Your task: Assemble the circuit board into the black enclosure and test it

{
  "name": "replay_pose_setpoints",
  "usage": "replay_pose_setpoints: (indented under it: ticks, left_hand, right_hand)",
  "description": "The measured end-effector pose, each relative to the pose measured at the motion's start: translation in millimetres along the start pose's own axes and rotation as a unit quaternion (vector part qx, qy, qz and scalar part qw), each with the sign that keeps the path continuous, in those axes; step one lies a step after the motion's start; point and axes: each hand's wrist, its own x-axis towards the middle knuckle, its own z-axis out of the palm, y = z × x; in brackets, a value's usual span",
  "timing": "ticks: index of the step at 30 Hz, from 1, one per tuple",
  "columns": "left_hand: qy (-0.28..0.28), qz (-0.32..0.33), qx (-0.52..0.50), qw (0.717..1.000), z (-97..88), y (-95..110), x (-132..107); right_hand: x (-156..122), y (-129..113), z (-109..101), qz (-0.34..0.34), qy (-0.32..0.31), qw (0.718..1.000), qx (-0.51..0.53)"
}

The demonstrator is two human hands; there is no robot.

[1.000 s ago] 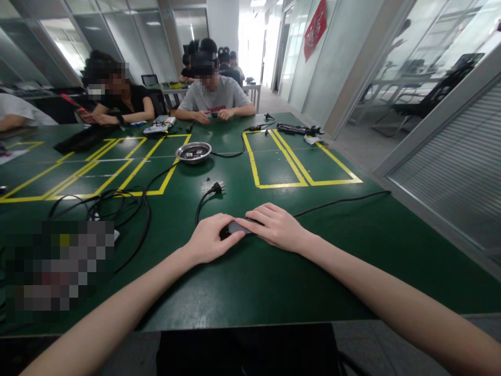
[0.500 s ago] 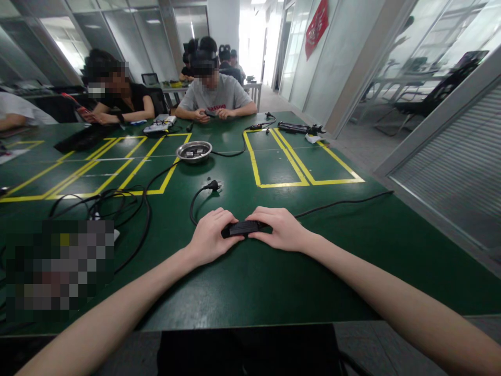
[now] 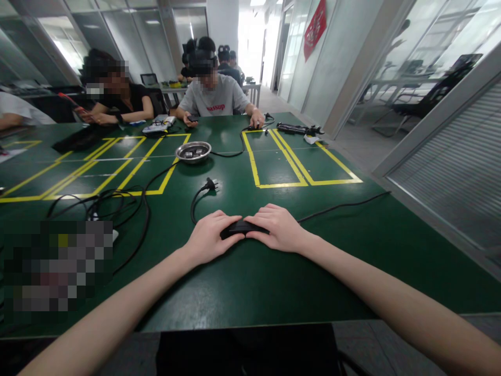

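A small black power adapter (image 3: 239,227) lies on the green table (image 3: 250,282) between my two hands. My left hand (image 3: 209,239) grips its left end with curled fingers. My right hand (image 3: 277,227) grips its right end, fingers folded over the top. One black cable runs from the adapter's left side up to a plug (image 3: 210,184) lying on the table. Another thin black cable (image 3: 344,202) leads away to the right.
A metal bowl (image 3: 193,152) with small parts sits beyond the plug. Tangled black cables (image 3: 105,204) lie at the left. Yellow tape rectangles (image 3: 297,162) mark the table. Two people sit at the far side; one reaches toward a black device (image 3: 298,128).
My hands have closed in over the adapter, covering more of it. The plug and its cable shifted slightly. The person in the grey shirt moved both hands apart.
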Motion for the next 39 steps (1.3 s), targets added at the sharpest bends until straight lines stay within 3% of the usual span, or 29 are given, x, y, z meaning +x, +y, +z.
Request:
replay_pose_setpoints:
  ticks: [4,9,13,15,17,19,22,27,30,35,39]
  left_hand:
    - [0.006,-0.013,0.002,1.000,-3.5,-1.9,2.4]
    - [-0.011,-0.035,-0.030,0.999,-4.3,-1.1,3.2]
    - [0.035,-0.006,-0.026,0.999,-2.1,-4.4,1.6]
    - [0.076,0.007,-0.002,0.997,-2.6,-9.2,0.7]
    - [0.103,-0.001,0.018,0.995,-3.8,-15.2,0.0]
    - [0.114,-0.018,0.022,0.993,-4.4,-20.7,-0.5]
    - [0.108,-0.025,0.021,0.994,-3.2,-25.4,-1.1]
    - [0.085,-0.021,0.017,0.996,-0.1,-22.6,-2.1]
    - [0.068,-0.023,0.009,0.997,0.2,-20.4,-2.5]
    - [0.051,-0.036,0.003,0.998,0.6,-20.9,-2.6]
    - [0.039,-0.039,-0.005,0.998,1.4,-20.0,-2.9]
  right_hand:
    - [0.6,1.6,2.6,0.007,-0.002,1.000,0.011]
    - [0.5,-4.0,-1.2,-0.040,-0.068,0.997,-0.021]
    - [0.4,-1.1,-2.3,0.040,-0.120,0.990,-0.067]
    - [0.1,9.8,-3.4,0.109,-0.099,0.986,-0.077]
    - [-1.6,28.4,-6.7,0.190,-0.041,0.978,-0.080]
    - [-6.3,52.6,-13.2,0.276,0.038,0.957,-0.080]
    - [-20.1,90.4,-27.5,0.389,0.158,0.903,-0.091]
    - [-47.7,129.3,-46.7,0.518,0.271,0.801,-0.128]
    - [-55.2,134.4,-48.0,0.556,0.257,0.779,-0.132]
    - [-56.8,135.5,-41.7,0.595,0.171,0.774,-0.129]
    - [-63.3,146.2,-39.2,0.625,0.176,0.748,-0.140]
